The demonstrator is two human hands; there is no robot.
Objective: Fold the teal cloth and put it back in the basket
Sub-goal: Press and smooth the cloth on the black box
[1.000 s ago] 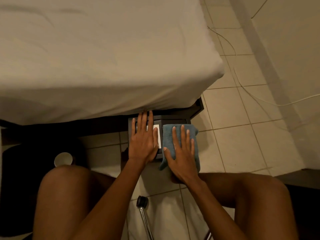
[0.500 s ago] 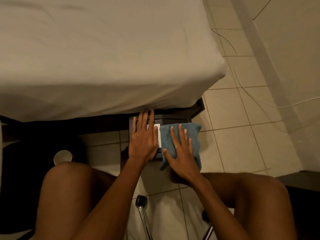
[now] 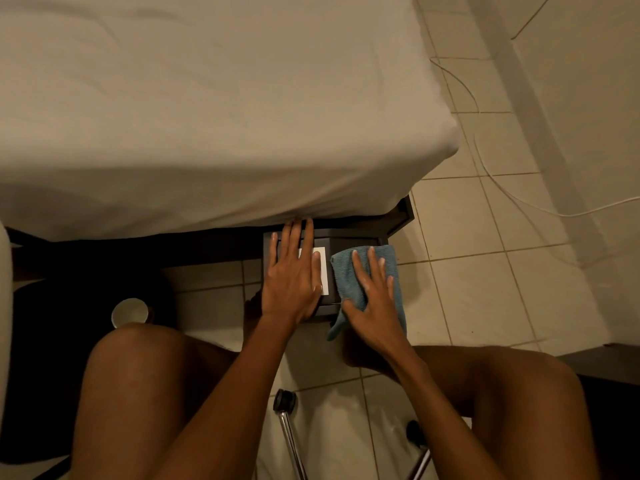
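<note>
The teal cloth (image 3: 346, 275) lies folded over the right side of a dark box-like basket (image 3: 332, 242) that sits on the floor by the bed's foot. My right hand (image 3: 375, 299) rests flat on the cloth, fingers spread, pressing it down; one cloth corner hangs off the front edge. My left hand (image 3: 292, 275) lies flat on the left of the basket's top, partly covering a white label (image 3: 322, 268). Neither hand grips anything.
A bed with a pale sheet (image 3: 207, 116) fills the upper view and overhangs the basket. A white cup (image 3: 129, 311) stands on the dark floor at left. Chair legs with castors (image 3: 284, 401) are between my knees. A white cable (image 3: 519, 195) runs over the tiles at right.
My right hand has slid slightly to the right and forward over the cloth, smoothing it. My left hand has stayed flat in the same spot.
</note>
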